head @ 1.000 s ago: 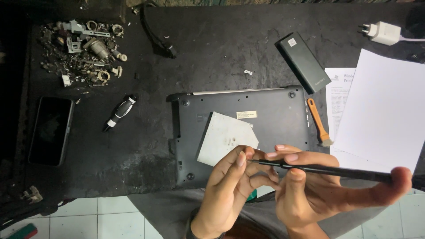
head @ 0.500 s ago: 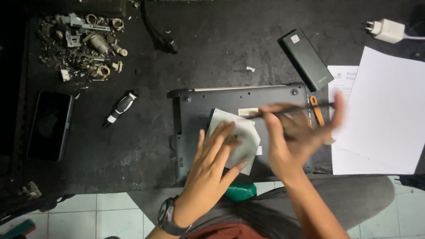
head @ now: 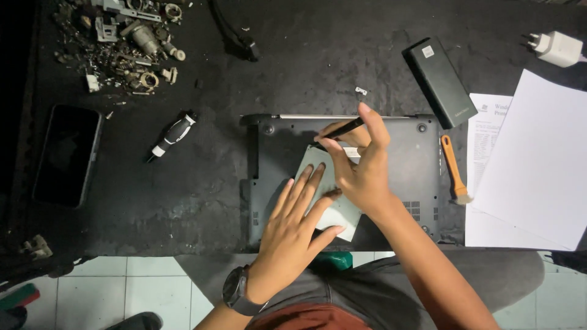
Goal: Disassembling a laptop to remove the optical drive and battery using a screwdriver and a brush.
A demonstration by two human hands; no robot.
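A dark grey laptop (head: 403, 183) lies upside down on the black table, its bottom cover facing up. A white paper slip (head: 339, 214) rests on the cover. My left hand (head: 296, 229) lies flat on the slip with fingers spread, a dark watch on its wrist. My right hand (head: 361, 165) holds a thin black pen (head: 342, 131) like a writing tool, its tip down near the slip's upper edge.
An orange-handled brush (head: 454, 168) lies right of the laptop beside white paper sheets (head: 538, 165). A black power bank (head: 441, 82) and white charger (head: 559, 47) sit upper right. A screwdriver (head: 174, 134), a phone (head: 66, 154) and a scrap metal pile (head: 122, 43) lie left.
Both hands came down from in front of my body onto the laptop. The left hand flattened on the paper slip and the right hand brought the pen to it.
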